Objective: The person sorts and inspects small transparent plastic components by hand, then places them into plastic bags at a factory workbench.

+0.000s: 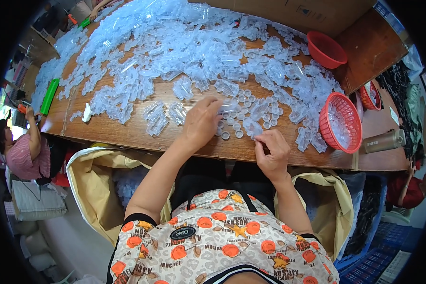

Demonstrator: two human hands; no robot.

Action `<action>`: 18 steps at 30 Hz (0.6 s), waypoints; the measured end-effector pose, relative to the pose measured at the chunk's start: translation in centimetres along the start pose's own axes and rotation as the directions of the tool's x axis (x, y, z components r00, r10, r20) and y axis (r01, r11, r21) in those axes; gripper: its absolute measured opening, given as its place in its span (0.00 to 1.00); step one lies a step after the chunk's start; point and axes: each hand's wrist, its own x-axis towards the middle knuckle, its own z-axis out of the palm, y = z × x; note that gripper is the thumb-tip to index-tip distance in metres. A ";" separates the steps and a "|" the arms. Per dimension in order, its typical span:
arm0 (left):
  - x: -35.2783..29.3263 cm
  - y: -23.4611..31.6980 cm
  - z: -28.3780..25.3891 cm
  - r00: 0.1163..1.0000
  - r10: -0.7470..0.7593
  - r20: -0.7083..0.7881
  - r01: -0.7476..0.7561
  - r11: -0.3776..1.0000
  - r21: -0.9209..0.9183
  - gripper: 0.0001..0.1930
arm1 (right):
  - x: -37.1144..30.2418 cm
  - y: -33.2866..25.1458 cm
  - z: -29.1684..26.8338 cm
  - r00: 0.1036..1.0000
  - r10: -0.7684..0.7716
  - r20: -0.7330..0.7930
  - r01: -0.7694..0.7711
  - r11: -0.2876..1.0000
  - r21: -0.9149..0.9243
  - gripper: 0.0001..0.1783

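My left hand (pixel 201 124) is over the middle of the wooden table, its fingers closed on a transparent plastic piece (pixel 229 107) that points to the right. Nearer the table's front edge, my right hand (pixel 273 152) pinches the end of another transparent plastic piece (pixel 252 128) between thumb and finger. Between and beyond my hands lie several small round translucent caps (pixel 236 126), some partly hidden by the pieces. Left of my left hand rests a small group of transparent plastic pieces (pixel 155 117).
A large heap of transparent pieces (pixel 175 42) covers the table's far side. At the right stand a red basket (pixel 326 124), a red bowl (pixel 323 51) and a metal flask (pixel 384 141). Fabric sacks (pixel 87 189) hang open below the edge. Other people work at both sides.
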 end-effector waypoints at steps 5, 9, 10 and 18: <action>1.2 -1.4 -0.9 0.993 0.001 -0.122 0.000 1.000 0.006 0.17 | 0.0 0.0 0.1 1.000 0.005 0.001 -0.005 1.000 0.004 0.10; 5.3 -4.2 -2.4 0.973 -0.070 -0.220 0.142 0.933 0.330 0.21 | -0.2 0.2 0.3 1.000 0.006 0.002 -0.006 1.000 -0.005 0.10; 5.6 -5.6 -1.8 0.969 -0.060 -0.238 0.151 0.910 0.386 0.23 | -0.2 0.0 0.4 1.000 0.000 0.002 0.000 1.000 -0.001 0.10; 5.2 -4.0 -1.5 0.976 0.101 -0.194 -0.084 0.992 0.091 0.23 | -0.4 0.3 0.4 1.000 -0.021 -0.004 0.021 0.998 -0.056 0.11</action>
